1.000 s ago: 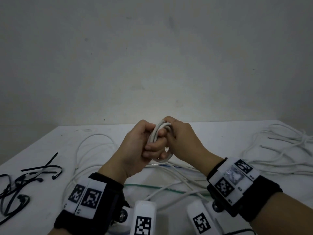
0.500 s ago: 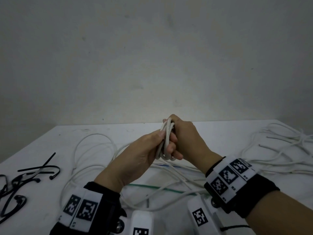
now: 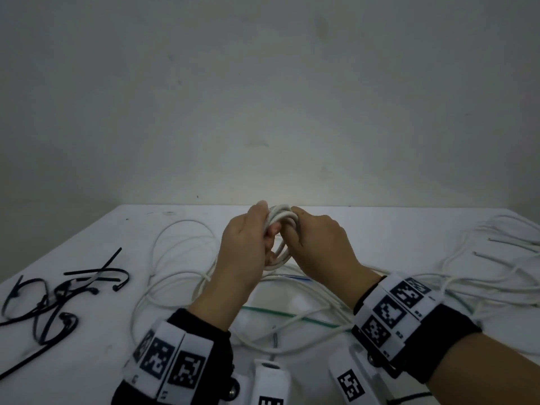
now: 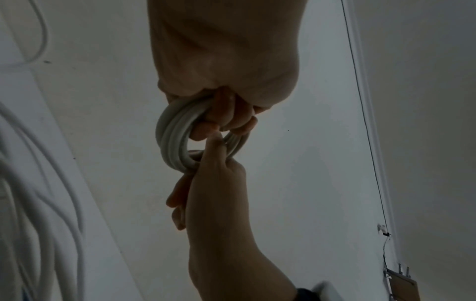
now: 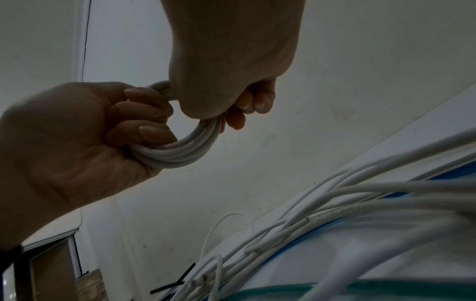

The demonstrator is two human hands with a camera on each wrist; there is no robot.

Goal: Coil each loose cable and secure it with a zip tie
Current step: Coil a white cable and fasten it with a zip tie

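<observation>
Both hands gripped one small coil of thick white round cable (image 3: 280, 226) above the white table (image 3: 87, 252) — left hand (image 3: 248, 252) at nine o'clock, right hand (image 3: 318, 247) at three, fingers curled round its loops.

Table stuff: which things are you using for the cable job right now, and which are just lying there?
In use:
- white cable coil, gripped by left hand and right hand
- black zip ties, waiting on the table's left

Lying about:
- loose white cables, waiting their turn
- green cable
- white table
</observation>
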